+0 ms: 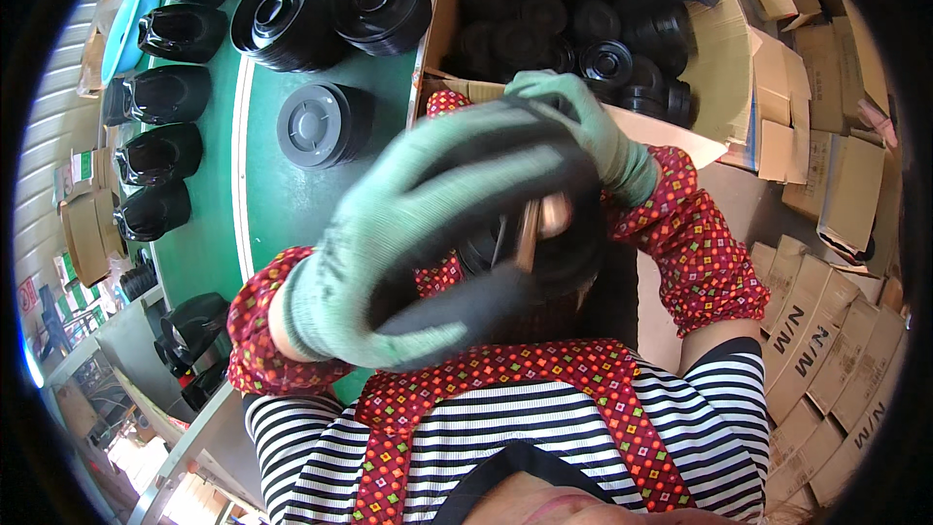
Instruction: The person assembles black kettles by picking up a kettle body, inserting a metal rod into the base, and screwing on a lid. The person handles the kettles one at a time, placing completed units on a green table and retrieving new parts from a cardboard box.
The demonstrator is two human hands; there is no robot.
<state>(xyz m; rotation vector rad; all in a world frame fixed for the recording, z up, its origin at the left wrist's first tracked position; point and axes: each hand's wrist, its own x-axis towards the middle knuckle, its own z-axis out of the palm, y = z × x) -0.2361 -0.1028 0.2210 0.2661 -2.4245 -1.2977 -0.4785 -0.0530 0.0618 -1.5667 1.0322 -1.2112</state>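
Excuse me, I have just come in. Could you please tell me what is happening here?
A person is handling a dark round part in front of the body. The gloved left hand is blurred, its fingers curved around it; the gloved right hand is at its far side. Their exact grip is unclear. Stacks of black round parts stand on the green table at left, and an open carton ahead to the right holds more black parts.

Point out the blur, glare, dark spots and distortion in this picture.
In the head view, the left hand is smeared by motion blur, while the striped shirt looks sharper; in the head view, glare streaks the shiny black covers at left; in the head view, detail fades among the dark parts in the big carton; the head view's fisheye rim is black and bends outer edges.
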